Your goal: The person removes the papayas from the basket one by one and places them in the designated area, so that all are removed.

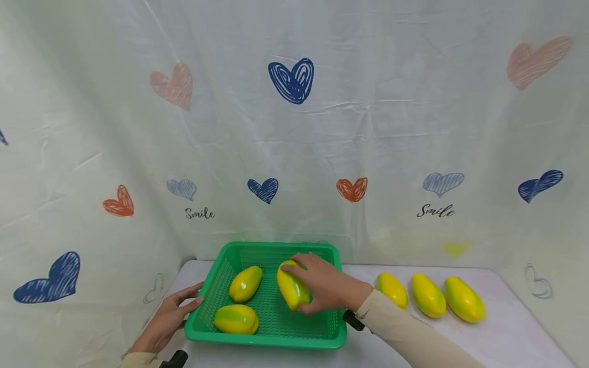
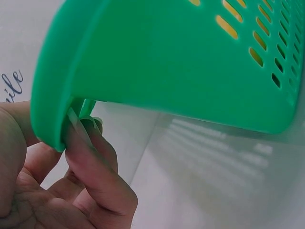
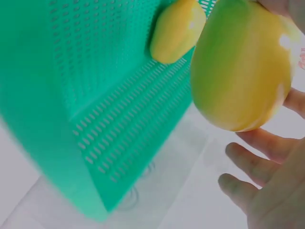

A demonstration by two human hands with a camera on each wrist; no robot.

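Observation:
My right hand (image 1: 324,283) grips a yellow-green papaya (image 1: 292,289) between thumb and fingers, over the right half of a green plastic basket (image 1: 264,343). The right wrist view shows this papaya (image 3: 240,67) close up, with several fingers spread beneath it. Two more papayas lie on the basket floor at its left: one papaya (image 1: 246,283) toward the back and another papaya (image 1: 236,319) near the front. At the basket's left side, my left hand (image 1: 167,317) holds the rim. In the left wrist view its fingers (image 2: 97,176) curl under the rim's edge.
To the right of the basket, three more papayas lie in a row on the white table: a papaya (image 1: 392,290) partly behind the right forearm, a middle papaya (image 1: 428,295) and an outer papaya (image 1: 465,299). A white curtain (image 1: 313,138) with printed hearts hangs behind the table.

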